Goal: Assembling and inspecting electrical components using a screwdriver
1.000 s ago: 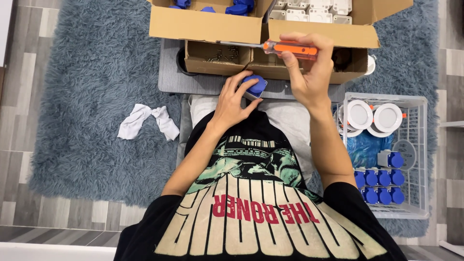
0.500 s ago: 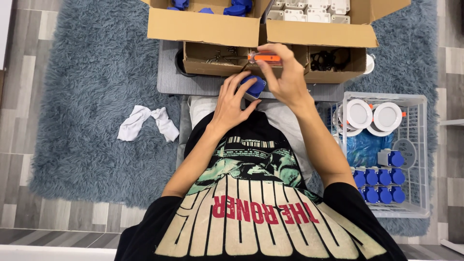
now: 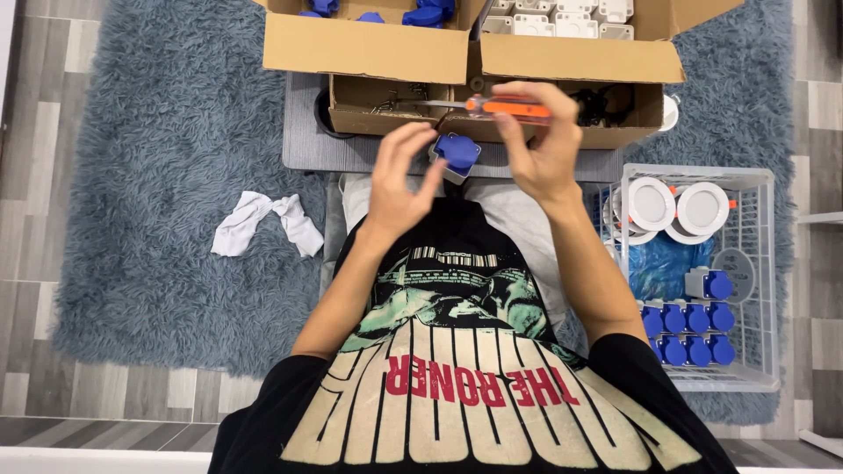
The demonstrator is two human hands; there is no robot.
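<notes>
1. Now the left hand (image 3: pixel 399 180) pinches a small socket (image 3: pixel 457 154), blue on top with a grey base, at its fingertips over the lap.
2. Right hand (image 3: pixel 544 145) is closed around one orange-handled screwdriver (image 3: pixel 492 107), just above the socket.
3. Two cardboard boxes (image 3: pixel 378 48) stand ahead; one wire basket (image 3: pixel 755 263) holds about nine blue sockets.

Blue socket (image 3: pixel 457 150) — orange screwdriver (image 3: pixel 509 107)
</notes>
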